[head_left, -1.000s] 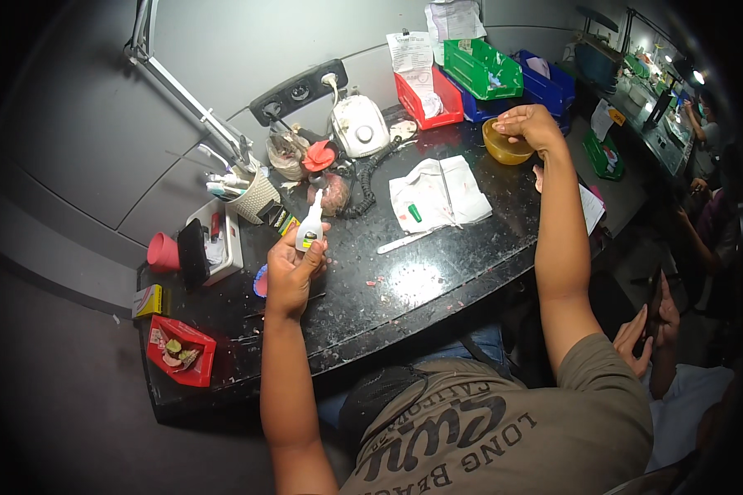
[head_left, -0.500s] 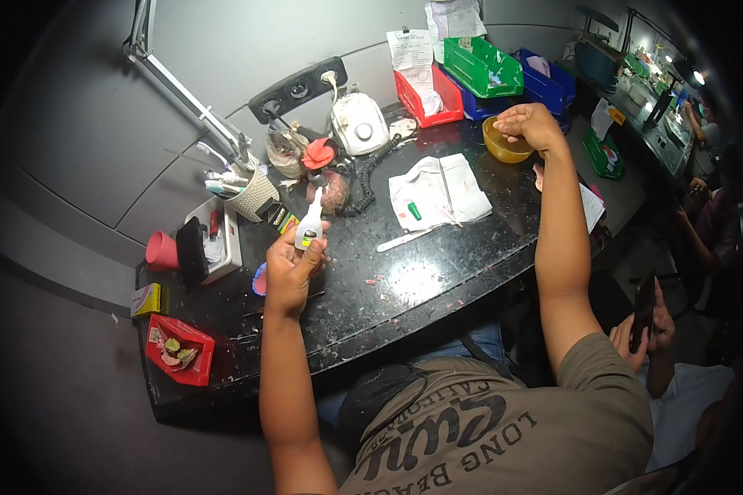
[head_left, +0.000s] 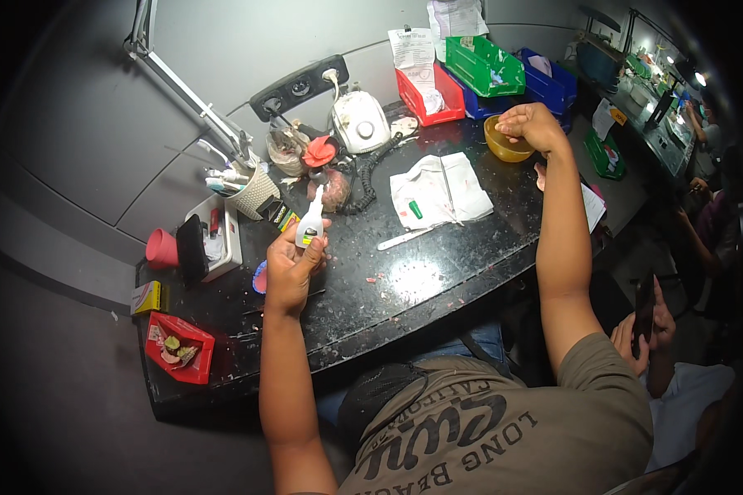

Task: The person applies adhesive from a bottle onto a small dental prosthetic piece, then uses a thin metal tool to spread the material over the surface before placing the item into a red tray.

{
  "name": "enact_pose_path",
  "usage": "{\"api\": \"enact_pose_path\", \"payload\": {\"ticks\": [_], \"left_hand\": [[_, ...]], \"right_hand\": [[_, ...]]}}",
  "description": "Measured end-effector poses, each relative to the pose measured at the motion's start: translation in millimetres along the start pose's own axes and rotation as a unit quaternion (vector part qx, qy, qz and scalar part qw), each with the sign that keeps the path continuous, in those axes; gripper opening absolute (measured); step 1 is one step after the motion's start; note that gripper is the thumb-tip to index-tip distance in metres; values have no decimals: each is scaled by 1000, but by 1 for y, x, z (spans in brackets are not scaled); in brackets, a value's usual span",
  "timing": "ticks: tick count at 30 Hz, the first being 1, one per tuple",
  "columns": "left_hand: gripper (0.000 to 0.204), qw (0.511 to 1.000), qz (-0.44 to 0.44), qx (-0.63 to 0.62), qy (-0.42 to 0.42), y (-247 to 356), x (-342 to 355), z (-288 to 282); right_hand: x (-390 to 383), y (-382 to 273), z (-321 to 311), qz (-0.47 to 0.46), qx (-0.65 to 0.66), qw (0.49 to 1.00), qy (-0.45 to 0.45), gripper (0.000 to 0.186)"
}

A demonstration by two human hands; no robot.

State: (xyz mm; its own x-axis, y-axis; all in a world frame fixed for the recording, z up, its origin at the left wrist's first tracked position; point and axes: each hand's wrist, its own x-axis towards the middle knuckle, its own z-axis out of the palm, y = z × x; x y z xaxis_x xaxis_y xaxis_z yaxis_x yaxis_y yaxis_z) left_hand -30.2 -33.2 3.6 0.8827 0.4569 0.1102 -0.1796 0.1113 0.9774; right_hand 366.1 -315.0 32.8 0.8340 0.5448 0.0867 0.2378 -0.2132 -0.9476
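Note:
My left hand (head_left: 293, 268) is closed round a small white squeeze bottle (head_left: 310, 227), held upright with its thin nozzle pointing up. Over at the right, my right hand (head_left: 532, 128) hangs at the rim of an amber bowl (head_left: 508, 147), fingertips pinched together; what they hold, if anything, is too small to make out. Between my hands a folded white cloth (head_left: 421, 188) lies on the black table (head_left: 355, 305). A green cap (head_left: 415, 209) rests on the cloth, and a white-handled knife-like tool (head_left: 404, 240) lies along its near edge.
Behind stand a white control box (head_left: 359, 124), a red bin (head_left: 429, 97) and a green bin (head_left: 485, 68). Left are a cup of brushes (head_left: 252, 194), a white box (head_left: 223, 247) and a red tray (head_left: 180, 351). A person's hands hold a phone (head_left: 644, 313) at the right.
Almost nothing differs. The view has shifted very slightly; both hands keep their places, the bottle in the left and the right at the bowl.

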Motion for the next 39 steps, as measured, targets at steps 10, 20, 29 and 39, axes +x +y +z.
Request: {"api": "enact_pose_path", "payload": {"ticks": [10,20,29,39], "left_hand": [[33,1000,0,19,0,-2,0,0],[28,1000,9,12,-15,-2,3,-7],[32,1000,16,23,-9,-3,2,-3],[30,999,17,29,-19,-3,2,-4]], "right_hand": [[10,17,1,-8,-174,984,37,15],[16,24,9,-64,-335,940,16,11],[18,20,13,-79,-308,946,65,17],[27,31,9,-66,-312,943,91,5]]}}
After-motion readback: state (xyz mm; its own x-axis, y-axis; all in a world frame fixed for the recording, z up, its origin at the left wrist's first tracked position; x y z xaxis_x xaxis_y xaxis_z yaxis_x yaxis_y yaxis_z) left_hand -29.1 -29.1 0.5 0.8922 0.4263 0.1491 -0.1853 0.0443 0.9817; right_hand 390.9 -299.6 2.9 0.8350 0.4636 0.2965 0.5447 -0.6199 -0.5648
